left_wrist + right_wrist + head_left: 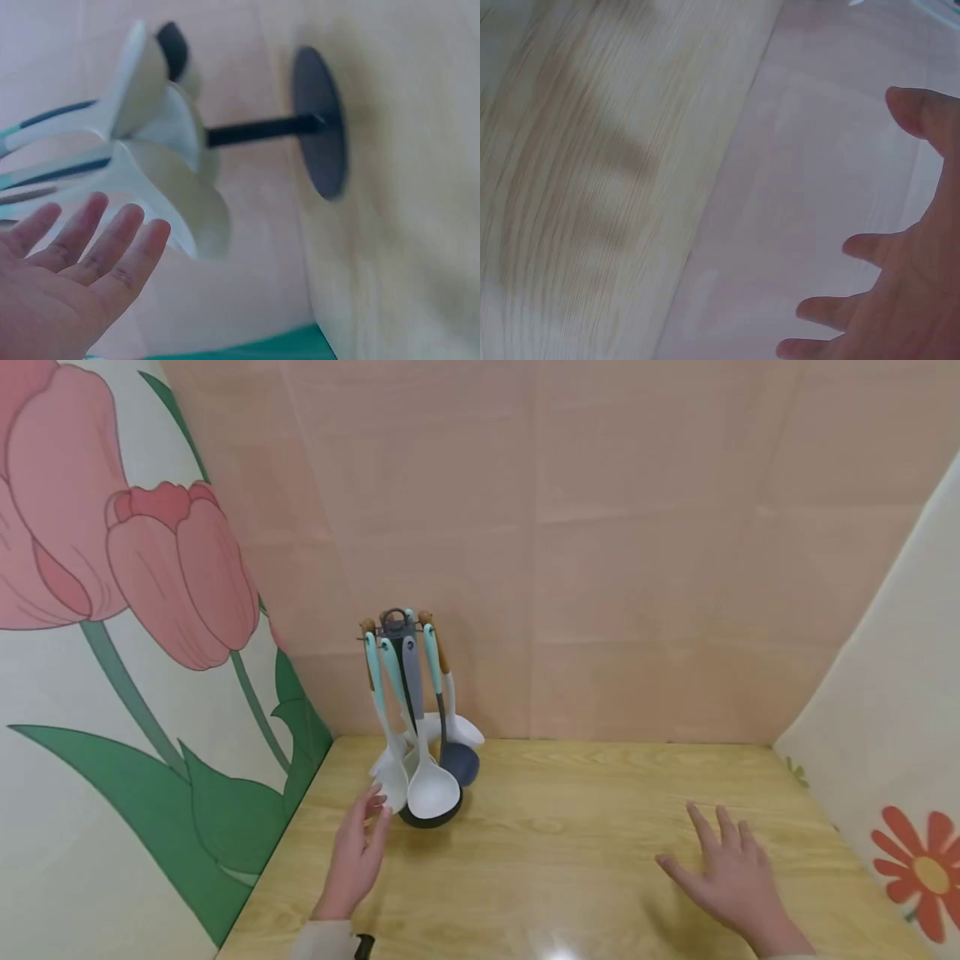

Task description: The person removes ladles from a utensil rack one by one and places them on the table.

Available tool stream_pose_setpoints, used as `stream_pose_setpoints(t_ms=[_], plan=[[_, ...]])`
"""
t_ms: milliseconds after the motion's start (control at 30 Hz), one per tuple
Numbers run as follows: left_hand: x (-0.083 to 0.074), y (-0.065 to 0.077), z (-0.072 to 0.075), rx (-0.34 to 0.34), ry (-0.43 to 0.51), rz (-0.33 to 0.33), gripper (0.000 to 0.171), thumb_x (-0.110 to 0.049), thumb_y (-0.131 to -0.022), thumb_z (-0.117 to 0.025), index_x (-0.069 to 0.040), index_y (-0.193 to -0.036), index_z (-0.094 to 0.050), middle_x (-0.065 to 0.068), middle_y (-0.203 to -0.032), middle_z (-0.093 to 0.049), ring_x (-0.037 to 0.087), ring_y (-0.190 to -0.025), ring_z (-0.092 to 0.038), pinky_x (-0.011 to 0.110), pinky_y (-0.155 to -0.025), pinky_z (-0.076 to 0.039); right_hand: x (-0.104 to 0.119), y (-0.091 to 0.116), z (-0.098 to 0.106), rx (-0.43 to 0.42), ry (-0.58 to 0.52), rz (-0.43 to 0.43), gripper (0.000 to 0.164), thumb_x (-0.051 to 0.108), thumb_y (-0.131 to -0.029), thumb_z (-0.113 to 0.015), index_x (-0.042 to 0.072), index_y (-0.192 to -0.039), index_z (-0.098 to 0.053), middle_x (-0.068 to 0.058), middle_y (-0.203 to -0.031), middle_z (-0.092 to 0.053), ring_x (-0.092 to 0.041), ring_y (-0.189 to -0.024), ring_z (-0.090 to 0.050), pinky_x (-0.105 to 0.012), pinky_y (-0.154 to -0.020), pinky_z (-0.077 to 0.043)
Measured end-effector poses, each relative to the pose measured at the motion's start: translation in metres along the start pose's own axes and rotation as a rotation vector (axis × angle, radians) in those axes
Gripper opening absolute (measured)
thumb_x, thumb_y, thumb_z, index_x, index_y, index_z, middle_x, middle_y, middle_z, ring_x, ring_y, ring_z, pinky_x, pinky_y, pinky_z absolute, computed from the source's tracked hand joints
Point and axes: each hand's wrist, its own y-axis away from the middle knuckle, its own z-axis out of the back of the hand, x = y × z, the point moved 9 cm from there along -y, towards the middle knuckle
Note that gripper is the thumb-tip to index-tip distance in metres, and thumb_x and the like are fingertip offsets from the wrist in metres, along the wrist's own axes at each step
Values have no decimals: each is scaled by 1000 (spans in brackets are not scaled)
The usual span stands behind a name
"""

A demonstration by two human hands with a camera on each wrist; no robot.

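A black utensil stand (pixel 397 627) with a round base (pixel 319 124) stands at the back left of the table. Several kitchen utensils hang from it, with mint, grey and brown handles. At its front hangs a white ladle (pixel 433 792) with a grey handle; a dark blue ladle (pixel 461 764) hangs to its right. My left hand (pixel 358 847) is beside a white utensil at the stand's left front, fingers extended; whether they touch it I cannot tell. Over the right side of the table, my right hand (pixel 731 881) is spread and holds nothing.
The wooden table (pixel 570 827) meets a pink cloth-like backdrop (pixel 645 568) behind it. A wall panel with tulips (pixel 180 577) borders the left side, and a pale panel with a red flower (pixel 930 875) borders the right.
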Motion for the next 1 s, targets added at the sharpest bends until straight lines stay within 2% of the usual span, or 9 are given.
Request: stream_pose_setpoints(t_ms=[133,233,367,500,600,800,867,1000], plan=[[-15,-19,-1,-40,91,16,48,-36,-107,-45,-7,-145,-46,13,-134,-59,29,-121,-58,50,-95,-51,23,-4,-5,15,-30,7,93,63,-88,-63,2,-152,-32,-43,-146,-28,-73,-125,-26,-84,-90,-24],[-28,-37,-2,-67,138,0,48,-38,-108,-41,-7,-144,-47,15,-136,-60,30,-123,-57,50,-97,-50,44,-8,-8,0,-51,26,88,62,-88,-63,3,-149,-39,-41,-143,-38,-69,-125,-31,-83,-91,-24],[-41,-60,-4,-89,209,-38,44,-30,-110,-35,-1,-140,-49,21,-132,-60,35,-121,-60,51,-98,-49,73,-14,-15,-8,-79,49,81,63,-90,-62,4,-143,-48,-33,-137,-50,-61,-125,-41,-79,-95,-26],[-46,-77,-10,-86,243,-43,40,-20,-110,-33,4,-139,-49,25,-128,-62,39,-115,-63,48,-94,-52,105,-23,-22,-12,-139,79,71,57,-92,-63,5,-139,-55,-25,-133,-58,-51,-119,-54,-72,-94,-38],[-48,-85,-13,-98,216,-22,39,-17,-110,-33,5,-138,-50,24,-122,-65,37,-107,-68,43,-87,-56,130,-30,-27,-5,-181,105,65,53,-93,-64,6,-137,-58,-20,-131,-61,-45,-115,-59,-65,-92,-44],[-50,-98,-11,-155,141,12,34,-14,-109,-39,4,-131,-57,21,-107,-71,32,-90,-73,36,-71,-59,176,-44,-28,12,-234,169,58,47,-92,-67,8,-135,-59,-16,-129,-63,-38,-115,-61,-59,-93,-47],[-52,-101,-9,-190,83,-9,31,-12,-108,-42,4,-126,-61,20,-103,-72,30,-86,-73,37,-69,-59,189,-48,-28,17,-248,187,57,44,-92,-67,7,-134,-60,-16,-129,-63,-38,-115,-61,-58,-92,-48],[-61,-102,-3,-280,-63,-100,25,-7,-104,-50,6,-112,-68,19,-91,-72,31,-78,-71,43,-68,-57,211,-54,-32,33,-270,213,54,41,-92,-67,8,-134,-60,-14,-129,-64,-34,-115,-62,-53,-91,-50]])
